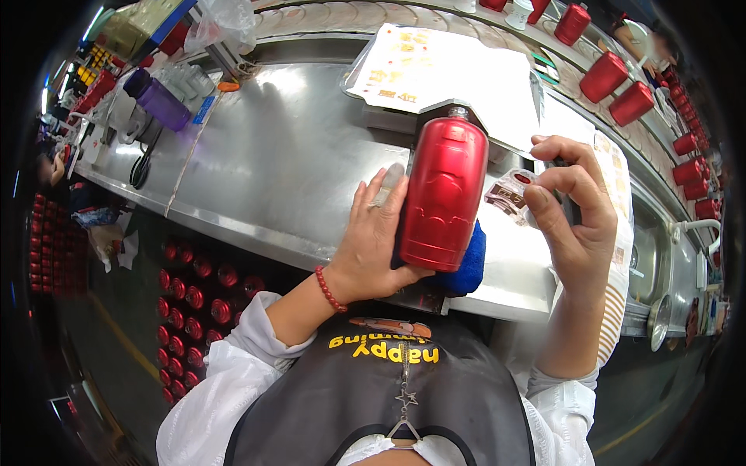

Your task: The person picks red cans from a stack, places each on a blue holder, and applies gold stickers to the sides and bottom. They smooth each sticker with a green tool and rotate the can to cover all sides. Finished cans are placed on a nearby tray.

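Observation:
A glossy red metallic bottle (443,194) with a raised relief and a bare threaded neck lies in front of me, neck pointing away. It rests on a dark stand (474,116) with a blue cloth (468,264) under its near end. My left hand (369,248) holds it from the left, fingers along its side and thumb by the base. Right of the bottle, my right hand (573,198) is raised with thumb and forefinger pinched. At their tips is a small clear sticker (509,194) with dark print and a red spot.
Printed sheets (443,66) lie on the steel bench (287,155). A purple bottle (158,99) and black scissors (144,165) sit at left. A conveyor (342,17) carrying red bottles (604,76) curves behind. Crated red bottles (203,268) stand below left; a sink (649,233) is at right.

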